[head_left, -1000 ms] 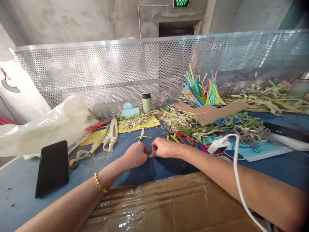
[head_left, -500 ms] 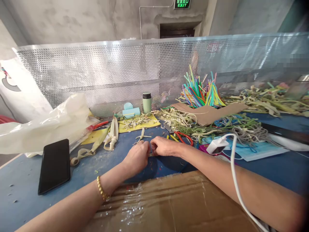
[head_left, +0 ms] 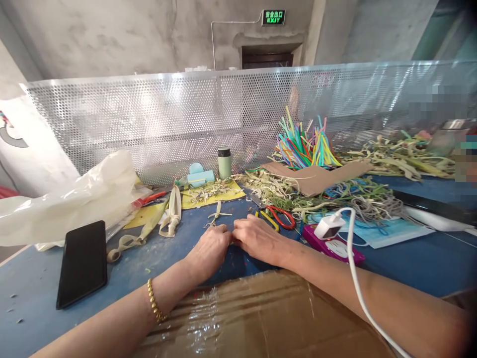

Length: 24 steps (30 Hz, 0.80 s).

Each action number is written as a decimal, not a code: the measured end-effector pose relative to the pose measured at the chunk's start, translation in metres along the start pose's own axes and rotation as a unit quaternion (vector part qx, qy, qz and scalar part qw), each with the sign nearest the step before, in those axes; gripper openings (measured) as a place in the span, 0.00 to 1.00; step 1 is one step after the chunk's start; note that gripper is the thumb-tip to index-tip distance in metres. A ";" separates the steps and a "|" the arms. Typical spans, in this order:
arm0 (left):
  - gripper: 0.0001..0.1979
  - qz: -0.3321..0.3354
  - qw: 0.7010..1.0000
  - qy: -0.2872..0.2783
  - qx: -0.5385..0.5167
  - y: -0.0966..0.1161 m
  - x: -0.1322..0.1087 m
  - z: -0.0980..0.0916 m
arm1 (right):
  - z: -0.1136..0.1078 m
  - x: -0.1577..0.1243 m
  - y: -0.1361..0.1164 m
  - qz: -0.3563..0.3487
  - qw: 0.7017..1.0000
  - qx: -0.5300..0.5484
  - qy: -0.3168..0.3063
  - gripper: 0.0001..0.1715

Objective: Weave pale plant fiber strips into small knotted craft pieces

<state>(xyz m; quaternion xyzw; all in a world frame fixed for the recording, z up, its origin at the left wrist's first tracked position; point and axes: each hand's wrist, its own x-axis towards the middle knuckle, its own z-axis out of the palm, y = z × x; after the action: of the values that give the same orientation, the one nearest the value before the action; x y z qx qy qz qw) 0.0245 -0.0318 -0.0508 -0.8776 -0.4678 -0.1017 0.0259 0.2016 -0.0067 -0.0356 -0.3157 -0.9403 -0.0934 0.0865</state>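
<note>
At the middle of the frame the left hand was curled narrow and the right hand lay knuckles-up on the table, their fingertips meeting. Whether either pinched anything could not be told. A pale strip lay just above the left hand, and scissors just above the right.

Bright even daylight, glare on tape, warped edges.

The blue table carries a black phone well left of the fingers, pale strip scraps and red-handled scissors just beyond them, and a pink flat device to their right.
</note>
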 end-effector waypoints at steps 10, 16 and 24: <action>0.14 -0.020 1.000 0.000 -0.023 -0.004 0.002 0.001 | -0.008 0.002 -0.007 -0.037 0.998 -0.034 -0.040 0.13; 0.12 -0.039 0.996 0.033 -0.074 -0.009 0.002 0.005 | -0.005 0.007 -0.002 -0.058 0.998 -0.014 -0.035 0.07; 0.11 -0.059 0.991 0.046 -0.108 -0.010 0.004 0.007 | 0.011 0.005 0.007 0.003 0.997 0.079 0.011 0.04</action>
<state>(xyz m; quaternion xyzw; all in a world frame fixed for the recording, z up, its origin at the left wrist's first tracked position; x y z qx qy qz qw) 0.0199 -0.0219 -0.0575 -0.8405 -0.5034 -0.1929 -0.0539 0.2012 0.0045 -0.0442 -0.3093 -0.9429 -0.0216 0.1214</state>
